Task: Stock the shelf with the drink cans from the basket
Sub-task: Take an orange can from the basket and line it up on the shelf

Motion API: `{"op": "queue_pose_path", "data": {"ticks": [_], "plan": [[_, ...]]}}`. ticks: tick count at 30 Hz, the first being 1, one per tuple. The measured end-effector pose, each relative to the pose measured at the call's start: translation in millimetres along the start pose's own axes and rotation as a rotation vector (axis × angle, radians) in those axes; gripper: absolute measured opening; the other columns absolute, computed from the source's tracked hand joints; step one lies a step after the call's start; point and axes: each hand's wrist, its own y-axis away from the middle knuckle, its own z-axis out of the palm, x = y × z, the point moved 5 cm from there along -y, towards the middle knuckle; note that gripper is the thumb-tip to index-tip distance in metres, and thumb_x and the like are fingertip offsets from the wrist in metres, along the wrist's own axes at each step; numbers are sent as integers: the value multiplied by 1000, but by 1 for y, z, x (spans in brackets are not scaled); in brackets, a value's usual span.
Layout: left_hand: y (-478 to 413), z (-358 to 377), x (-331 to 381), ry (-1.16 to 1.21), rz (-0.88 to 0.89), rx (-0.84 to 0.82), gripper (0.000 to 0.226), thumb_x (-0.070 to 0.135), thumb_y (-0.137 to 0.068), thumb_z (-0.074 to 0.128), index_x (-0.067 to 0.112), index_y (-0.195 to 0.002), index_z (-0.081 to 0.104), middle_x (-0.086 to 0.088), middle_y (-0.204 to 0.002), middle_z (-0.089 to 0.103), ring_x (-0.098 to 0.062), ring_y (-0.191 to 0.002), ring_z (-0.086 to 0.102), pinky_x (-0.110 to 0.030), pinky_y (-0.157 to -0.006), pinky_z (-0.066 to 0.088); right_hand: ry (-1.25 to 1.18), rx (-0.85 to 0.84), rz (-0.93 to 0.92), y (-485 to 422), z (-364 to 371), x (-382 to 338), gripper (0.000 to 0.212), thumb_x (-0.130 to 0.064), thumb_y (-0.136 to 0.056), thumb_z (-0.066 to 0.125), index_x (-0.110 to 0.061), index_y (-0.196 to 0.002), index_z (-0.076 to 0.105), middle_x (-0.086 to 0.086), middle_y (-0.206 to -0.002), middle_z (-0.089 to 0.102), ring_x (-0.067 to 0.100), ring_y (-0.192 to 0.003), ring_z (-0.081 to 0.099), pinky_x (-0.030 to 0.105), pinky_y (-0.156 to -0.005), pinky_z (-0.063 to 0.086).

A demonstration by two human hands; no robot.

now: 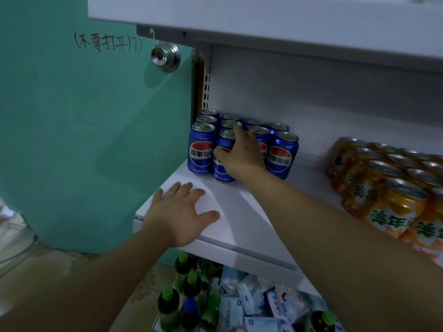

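At frame centre the right hand [242,154] curls round a blue Pepsi can [222,170] in the front row on the white shelf [239,212]. The left hand [179,212] lies flat there, fingers spread. The person should nudge it flush with the neighbouring cans [201,149] and keep it upright.

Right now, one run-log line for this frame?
step: stocking | right hand: grips front-row Pepsi can | left hand: flat on shelf | orange cans: shelf right side

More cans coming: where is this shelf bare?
Bare shelf lies between the blue cans and the orange cans, and along the front edge beside the left hand. The back left corner is crowded, where the right hand grips a blue can.
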Motion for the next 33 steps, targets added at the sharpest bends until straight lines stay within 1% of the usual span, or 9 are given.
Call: {"op": "queue_pose_path", "data": {"ticks": [8,16,18,22,24,26,29,31,33], "plan": [[-1,2,-2,11,-7,-1,73,73,-86,27,37,-148,18,7,-160,8,-17,-147,3,-47,-119,2,-43,33,-22,0,2,4,75,-35,-92,62,-22,-152,20,2,-158,20,24,-143,25,37,-110,31],[-2,2,-3,26,-8,7,73,73,-85,29,37,-148,20,7,-160,10,-16,-147,4,-47,-118,2,-73,-55,69,5,10,17,95,-38,-89,66,-21,-155,0,1,-162,11,24,-145,22,40,-112,31],[-3,1,-2,29,-5,-1,73,73,-85,29,36,-148,21,6,-160,11,-17,-147,5,-48,-118,3,-33,-84,74,15,2,19,91,-39,-88,66,-19,-155,6,2,-161,15,24,-144,26,39,-111,32],[-2,-6,-1,32,-9,-74,75,71,-86,34,34,-149,20,3,-161,8,-19,-147,4,-50,-118,3,148,-183,46,50,-32,27,70,-43,-88,65,-19,-146,33,6,-147,42,25,-127,46,34,-100,41],[2,-11,-1,54,-19,-128,76,70,-85,40,33,-149,22,1,-161,9,-21,-148,5,-51,-118,4,236,-250,70,74,-56,35,70,-45,-90,61,-17,-147,32,8,-148,41,26,-129,45,30,-99,37],[10,-15,9,128,-14,-164,75,66,-85,47,31,-148,28,1,-159,17,-21,-146,15,-47,-117,11,331,-284,112,98,-84,42,75,-49,-93,56,-15,-151,24,9,-154,33,27,-135,38,31,-105,34],[27,-22,59,348,96,-241,74,55,-83,61,24,-145,35,0,-154,32,-17,-133,42,-35,-110,33,402,-248,192,135,-129,58,71,-50,-94,53,-13,-150,28,9,-151,38,28,-132,42,32,-102,38],[45,-25,109,354,227,-277,73,52,-82,63,24,-144,36,0,-153,32,-16,-131,44,-33,-107,37,435,-182,234,162,-160,70,67,-50,-93,54,-13,-146,36,10,-146,45,27,-126,47,29,-94,38],[65,-28,165,292,382,-274,73,52,-83,62,25,-145,36,1,-154,29,-19,-134,39,-33,-109,35,466,-132,259,195,-193,81,60,-50,-92,54,-18,-143,43,9,-142,49,27,-122,49,29,-93,37]]}}
